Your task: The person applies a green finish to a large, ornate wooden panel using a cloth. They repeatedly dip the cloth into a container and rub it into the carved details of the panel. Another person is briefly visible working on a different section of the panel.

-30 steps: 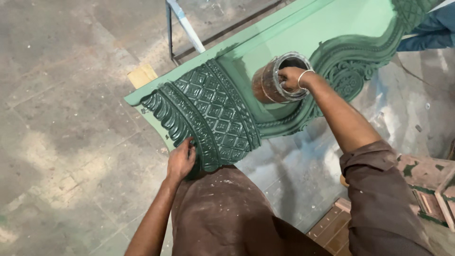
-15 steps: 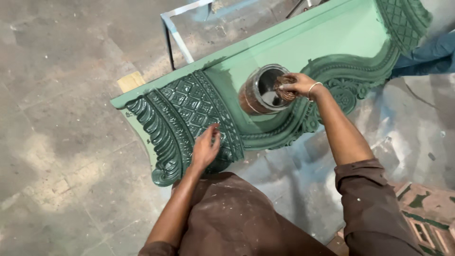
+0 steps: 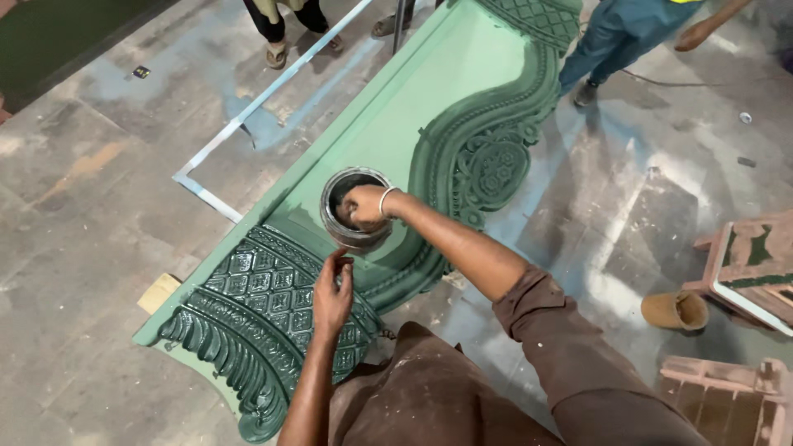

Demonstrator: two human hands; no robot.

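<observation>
A person's right hand (image 3: 363,206) dips, fingers bunched, into a paint can (image 3: 353,211) standing on a green carved panel (image 3: 429,124); what it grips cannot be told. The left hand (image 3: 332,297), loosely open and empty, rests on the panel's dark lattice carving (image 3: 248,306).

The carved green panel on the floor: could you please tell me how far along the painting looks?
Done: the carved end by the left hand and the scrolled border of the carved panel look glossy dark green. In hand: the right hand is in the mouth of the paint can standing on the panel. Left: the flat middle shows only pale green.
</observation>
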